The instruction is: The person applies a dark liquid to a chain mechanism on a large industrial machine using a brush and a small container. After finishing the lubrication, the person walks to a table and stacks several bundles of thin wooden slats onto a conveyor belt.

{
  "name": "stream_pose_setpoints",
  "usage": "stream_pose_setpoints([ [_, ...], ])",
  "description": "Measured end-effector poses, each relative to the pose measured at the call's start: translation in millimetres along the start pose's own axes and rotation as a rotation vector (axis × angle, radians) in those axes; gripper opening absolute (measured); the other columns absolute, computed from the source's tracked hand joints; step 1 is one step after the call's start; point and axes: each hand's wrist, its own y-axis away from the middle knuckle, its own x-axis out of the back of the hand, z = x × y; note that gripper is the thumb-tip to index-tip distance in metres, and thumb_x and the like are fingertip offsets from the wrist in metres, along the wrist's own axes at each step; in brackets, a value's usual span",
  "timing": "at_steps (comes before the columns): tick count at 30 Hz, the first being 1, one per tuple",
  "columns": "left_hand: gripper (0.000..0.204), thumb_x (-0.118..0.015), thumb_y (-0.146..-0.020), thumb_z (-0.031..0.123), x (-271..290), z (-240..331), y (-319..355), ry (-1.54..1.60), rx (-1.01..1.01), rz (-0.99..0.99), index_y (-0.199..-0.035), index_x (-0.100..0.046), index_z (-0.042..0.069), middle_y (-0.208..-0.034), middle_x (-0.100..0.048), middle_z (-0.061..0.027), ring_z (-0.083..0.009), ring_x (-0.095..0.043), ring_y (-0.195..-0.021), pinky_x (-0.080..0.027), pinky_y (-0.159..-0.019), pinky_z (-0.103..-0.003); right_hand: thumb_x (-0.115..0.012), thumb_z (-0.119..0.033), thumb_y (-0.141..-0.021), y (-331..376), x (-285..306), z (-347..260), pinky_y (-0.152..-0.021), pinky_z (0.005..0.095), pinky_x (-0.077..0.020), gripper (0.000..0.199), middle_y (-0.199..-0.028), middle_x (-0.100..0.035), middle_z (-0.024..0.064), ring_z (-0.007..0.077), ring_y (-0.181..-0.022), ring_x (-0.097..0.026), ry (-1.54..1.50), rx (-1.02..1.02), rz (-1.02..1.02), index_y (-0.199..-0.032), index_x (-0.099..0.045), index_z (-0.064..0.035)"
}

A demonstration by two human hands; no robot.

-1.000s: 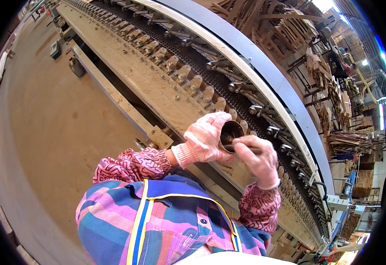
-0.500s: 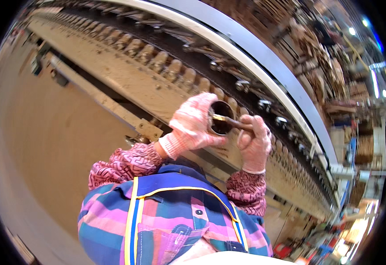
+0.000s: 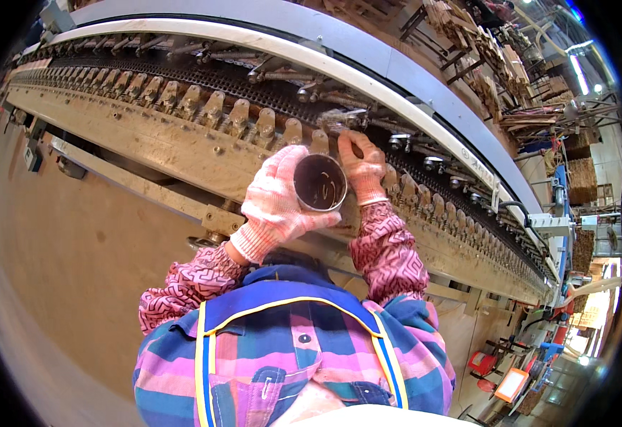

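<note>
My left hand (image 3: 276, 206), in a pink-and-white knit glove, is wrapped around a small round tin (image 3: 319, 183) with a dark inside, held up with its mouth toward me. My right hand (image 3: 361, 166), gloved the same way, reaches past the tin to the long machine (image 3: 183, 142) and holds a small brush (image 3: 342, 121) whose blurred bristles touch the chain parts near the row of metal clamps (image 3: 254, 121).
The long wooden-dusted machine bed runs from upper left to lower right, with a curved grey guard rail (image 3: 368, 57) behind it. Stacks of wooden pieces (image 3: 482, 50) stand beyond. Brown floor (image 3: 61, 270) lies at my left; red equipment (image 3: 503, 370) sits lower right.
My right hand has left the tin's mouth and moved up to the machine's chain with the brush. My left hand with the tin stays close in front of me.
</note>
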Motion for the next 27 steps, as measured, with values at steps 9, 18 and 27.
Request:
stream_pose_setpoints([
  [9, 0.114, -0.097, -0.053, 0.048, 3.9, -5.4, 2.6, 0.037, -0.018, 0.023, -0.142, -0.043, 0.001, -0.138, -0.052, -0.0216, -0.0396, -0.05, -0.131, -0.042, -0.113, -0.046, -0.064, -0.036, -0.098, -29.5, 24.2, -55.9, -0.065, 0.0279, -0.0541, 0.029, -0.089, -0.072, 0.0043, 0.0178, -0.075, -0.068, 0.116, 0.041, 0.052, -0.098, -0.074, -0.0093],
  [18, 0.113, -0.095, -0.053, 0.052, -1.2, -6.5, 8.3, 0.005, -0.036, 0.066, -0.142, -0.043, 0.005, -0.138, -0.054, -0.0199, -0.0382, -0.052, -0.129, -0.045, -0.109, -0.045, -0.069, -0.027, -0.093, -23.8, 26.3, -25.1, -0.065, 0.033, -0.0571, 0.015, -0.089, -0.075, 0.0038, 0.0244, -0.067, -0.07, 0.31, 0.42, 0.149, -0.101, -0.076, -0.0171],
  [27, 0.112, -0.093, -0.056, 0.054, 2.7, -7.9, 7.3, 0.011, 0.012, 0.032, -0.143, -0.044, 0.004, -0.14, -0.052, -0.0194, -0.0369, -0.051, -0.13, -0.043, -0.111, -0.045, -0.071, -0.035, -0.094, -35.6, 10.0, -41.4, -0.07, 0.0289, -0.0546, 0.029, -0.093, -0.074, 0.0054, 0.0173, -0.074, -0.069, -0.469, -0.281, -0.044, -0.107, -0.075, -0.0085],
])
